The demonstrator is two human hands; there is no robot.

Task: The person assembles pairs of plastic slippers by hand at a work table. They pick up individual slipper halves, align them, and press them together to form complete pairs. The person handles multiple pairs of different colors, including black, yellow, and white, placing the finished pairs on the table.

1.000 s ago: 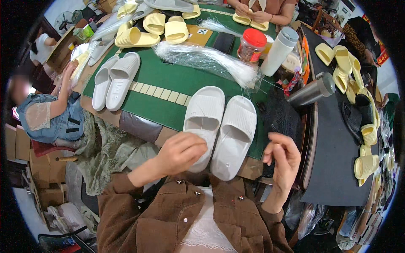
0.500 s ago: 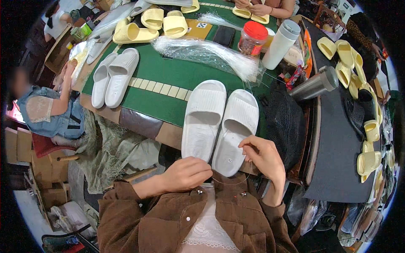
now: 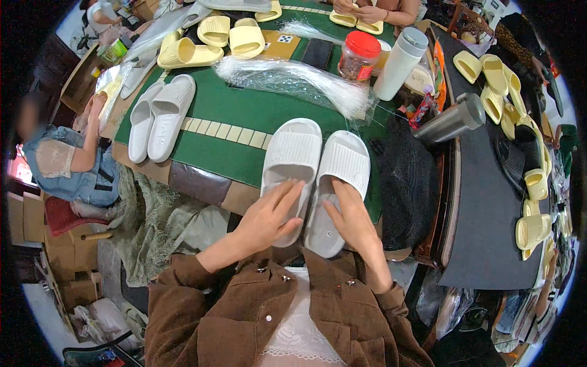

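At the near edge of the green-covered surface (image 3: 235, 107), pale grey left slipper (image 3: 292, 147) beside matching right slipper (image 3: 344, 164), left hand (image 3: 263, 215) and right hand (image 3: 353, 221) at their respective openings, fingers extended, thumbs spread apart.

A light grey, rubbery-looking slipper (image 3: 293, 148) with a wide ridged strap lies right side up at the near edge of the green-topped counter (image 3: 241, 104), toe pointing away, just beside a matching light grey slipper (image 3: 344, 162) lying the same way.
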